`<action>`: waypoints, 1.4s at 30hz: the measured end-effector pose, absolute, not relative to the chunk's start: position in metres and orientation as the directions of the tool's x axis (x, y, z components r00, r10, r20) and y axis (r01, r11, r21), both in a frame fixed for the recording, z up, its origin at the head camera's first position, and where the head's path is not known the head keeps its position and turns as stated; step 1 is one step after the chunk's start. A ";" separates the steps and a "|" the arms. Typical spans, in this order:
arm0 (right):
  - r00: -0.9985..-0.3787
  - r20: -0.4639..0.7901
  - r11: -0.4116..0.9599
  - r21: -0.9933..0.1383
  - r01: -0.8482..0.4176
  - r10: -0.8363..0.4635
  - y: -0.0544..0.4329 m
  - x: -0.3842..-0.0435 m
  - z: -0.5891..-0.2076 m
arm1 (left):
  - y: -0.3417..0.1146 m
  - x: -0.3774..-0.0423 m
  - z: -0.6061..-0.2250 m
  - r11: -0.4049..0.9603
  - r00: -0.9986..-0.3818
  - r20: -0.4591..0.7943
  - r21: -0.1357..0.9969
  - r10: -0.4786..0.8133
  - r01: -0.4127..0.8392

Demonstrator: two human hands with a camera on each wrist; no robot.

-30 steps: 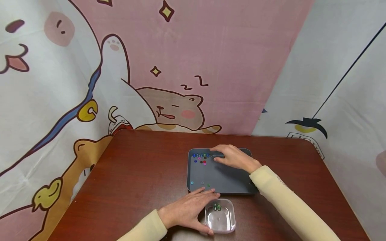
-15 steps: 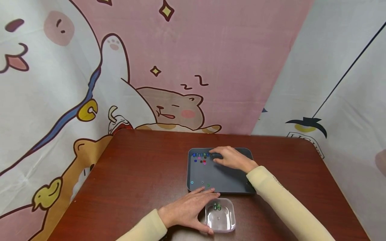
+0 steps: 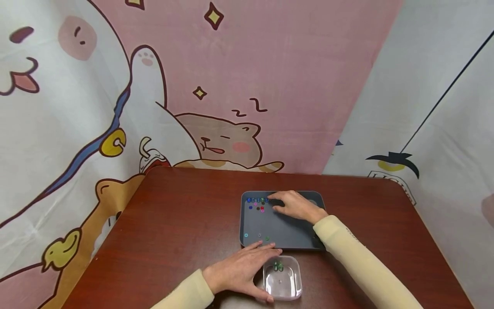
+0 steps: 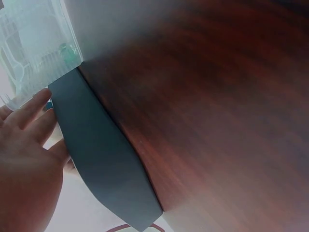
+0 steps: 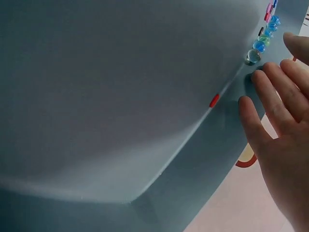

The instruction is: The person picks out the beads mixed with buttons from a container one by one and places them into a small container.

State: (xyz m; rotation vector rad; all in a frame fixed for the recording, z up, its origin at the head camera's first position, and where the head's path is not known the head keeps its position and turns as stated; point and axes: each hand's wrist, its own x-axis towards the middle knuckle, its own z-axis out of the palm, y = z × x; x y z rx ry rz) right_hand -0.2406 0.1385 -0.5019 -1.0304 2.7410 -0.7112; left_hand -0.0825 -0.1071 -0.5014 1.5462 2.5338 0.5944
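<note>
- The right hand point(image 3: 298, 205), fingers loosely spread, is at the gray tray's point(image 3: 287, 235) far side, just beside a row of marbles point(image 3: 258, 200).
- The left hand point(image 3: 242, 268) spreads its fingers and thumb beside a clear box point(image 3: 284, 288) on the surface point(image 3: 185, 214).
- Green marbles point(image 3: 278, 266) lie inside the box.
- Small colored pieces point(image 3: 262, 208) lie in the tray.

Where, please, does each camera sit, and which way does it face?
Head: on the head, facing forward and down at the tray and box; left grip, right grip and sleeves show.
Left wrist: on that wrist, facing the box and tray; left grip shows.
Right wrist: on that wrist, facing the tray; right grip shows.
Head and right wrist share the blue marbles.
</note>
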 end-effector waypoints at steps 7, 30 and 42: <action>-0.750 0.066 0.651 -0.449 -0.612 -0.658 0.136 -0.240 -0.507 | -0.108 -0.082 -0.502 0.407 -0.479 0.085 0.410 0.874 0.816; -0.735 0.109 0.680 -0.307 -0.666 -0.670 0.135 -0.238 -0.516 | -0.108 -0.082 -0.502 0.402 -0.473 0.098 0.395 0.876 0.826; -0.746 0.131 0.691 -0.303 -0.657 -0.653 0.135 -0.238 -0.518 | -0.107 -0.082 -0.501 0.404 -0.473 0.098 0.388 0.876 0.828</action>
